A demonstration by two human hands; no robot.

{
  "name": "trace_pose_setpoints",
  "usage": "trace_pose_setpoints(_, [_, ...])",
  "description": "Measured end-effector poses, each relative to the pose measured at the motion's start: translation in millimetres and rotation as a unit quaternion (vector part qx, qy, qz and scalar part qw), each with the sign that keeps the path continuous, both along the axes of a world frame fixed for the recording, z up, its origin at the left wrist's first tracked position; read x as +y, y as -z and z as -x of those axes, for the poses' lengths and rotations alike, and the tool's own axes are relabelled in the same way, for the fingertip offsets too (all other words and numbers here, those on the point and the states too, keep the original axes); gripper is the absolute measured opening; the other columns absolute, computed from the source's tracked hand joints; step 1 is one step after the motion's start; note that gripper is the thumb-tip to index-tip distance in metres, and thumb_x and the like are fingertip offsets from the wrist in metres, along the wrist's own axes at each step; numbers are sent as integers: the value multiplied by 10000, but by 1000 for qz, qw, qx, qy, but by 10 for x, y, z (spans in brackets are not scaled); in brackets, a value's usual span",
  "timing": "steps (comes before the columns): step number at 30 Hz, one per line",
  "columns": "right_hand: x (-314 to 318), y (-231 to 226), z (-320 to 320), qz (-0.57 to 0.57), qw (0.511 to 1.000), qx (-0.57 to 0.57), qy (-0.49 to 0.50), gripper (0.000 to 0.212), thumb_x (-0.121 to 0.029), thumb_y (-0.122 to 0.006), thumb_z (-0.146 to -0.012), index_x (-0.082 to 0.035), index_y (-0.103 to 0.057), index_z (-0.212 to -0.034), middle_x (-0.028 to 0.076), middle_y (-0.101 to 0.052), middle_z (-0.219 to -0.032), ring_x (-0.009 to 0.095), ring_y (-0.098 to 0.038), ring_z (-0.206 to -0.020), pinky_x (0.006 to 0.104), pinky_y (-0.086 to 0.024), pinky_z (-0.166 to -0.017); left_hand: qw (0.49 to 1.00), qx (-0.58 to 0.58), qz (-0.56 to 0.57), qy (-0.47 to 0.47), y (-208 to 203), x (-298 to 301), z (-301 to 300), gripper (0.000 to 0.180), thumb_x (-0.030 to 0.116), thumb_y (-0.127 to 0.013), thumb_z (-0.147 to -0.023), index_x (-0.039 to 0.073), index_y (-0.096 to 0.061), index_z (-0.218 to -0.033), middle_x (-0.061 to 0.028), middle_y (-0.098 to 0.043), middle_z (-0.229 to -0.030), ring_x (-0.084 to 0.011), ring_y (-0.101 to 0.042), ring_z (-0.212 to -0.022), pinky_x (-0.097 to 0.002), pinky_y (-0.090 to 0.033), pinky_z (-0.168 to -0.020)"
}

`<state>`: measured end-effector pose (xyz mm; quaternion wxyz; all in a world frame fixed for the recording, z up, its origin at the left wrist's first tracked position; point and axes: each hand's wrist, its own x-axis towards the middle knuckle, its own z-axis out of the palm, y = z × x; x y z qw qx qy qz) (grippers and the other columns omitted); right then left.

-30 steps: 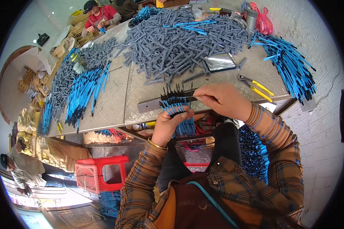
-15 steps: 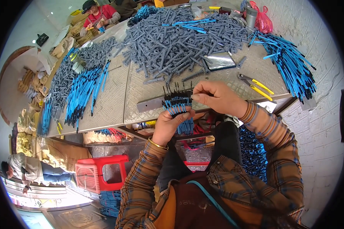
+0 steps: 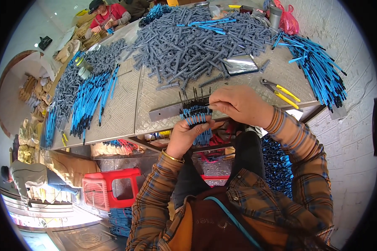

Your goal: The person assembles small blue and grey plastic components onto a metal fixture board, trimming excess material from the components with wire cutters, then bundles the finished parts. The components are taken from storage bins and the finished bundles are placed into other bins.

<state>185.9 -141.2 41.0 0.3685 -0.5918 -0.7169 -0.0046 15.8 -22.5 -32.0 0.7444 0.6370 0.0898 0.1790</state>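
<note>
My left hand (image 3: 187,134) is wrapped round a bundle of slim blue sticks with black ends (image 3: 195,119), held upright at the table's near edge. Several thin dark tips stand up from the top of the bundle. Close beside it, on the right, my right hand (image 3: 238,105) is closed in a pinch. A thin wire-like strand (image 3: 202,107) runs from its fingertips across the black ends; its exact kind is too small to tell. Just behind the bundle a flat metal bar (image 3: 163,113) lies along the table edge.
A heap of grey plastic wall plugs (image 3: 188,46) covers the table's far middle. More blue sticks lie left (image 3: 90,98) and right (image 3: 316,67). Yellow-handled pliers (image 3: 282,93) and a shiny rectangular case (image 3: 240,66) lie right. A red stool (image 3: 123,175) stands below left. A co-worker (image 3: 107,19) sits far left.
My right hand has shifted slightly left and down, its fingers lower against the bundle's black ends. My left hand keeps its hold. The person standing at the far left has changed posture.
</note>
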Motion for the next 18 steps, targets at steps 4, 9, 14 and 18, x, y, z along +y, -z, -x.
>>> trace_pose_setpoints(4, [5,-13,7,0,1000,-3,-11,110,-136,-596,-793,-67,-566,-873,87,-585,-773,287,-577,-725,345,-449,-607,1000,7,-6,7,-7,7,2,213,21,-552,-853,-19,-590,-1058,-96,-645,-965,-143,-598,-919,-246,-465,-813])
trace_pose_setpoints(9, [33,-16,-3,-10,1000,-2,-19,105,-133,-594,-796,-68,-568,-875,83,-584,-762,282,-579,-723,342,-449,-603,1000,12,-16,20,-9,31,4,206,25,-554,-854,-16,-593,-1052,-90,-646,-967,-135,-596,-916,-242,-463,-810])
trace_pose_setpoints(14, [38,-41,-15,-5,1000,-8,-22,104,-129,-594,-798,-60,-574,-873,84,-590,-767,281,-582,-713,330,-450,-599,1000,17,1,14,-36,11,2,192,6,-565,-831,-9,-599,-1019,-133,-646,-951,-206,-614,-919,-298,-475,-820])
trace_pose_setpoints(18, [57,15,8,54,990,126,-45,103,-127,-592,-803,-52,-580,-871,88,-598,-772,284,-582,-697,314,-450,-590,999,20,-22,23,-29,7,-4,189,1,-563,-829,-11,-599,-1015,-132,-646,-949,-204,-613,-917,-299,-475,-820])
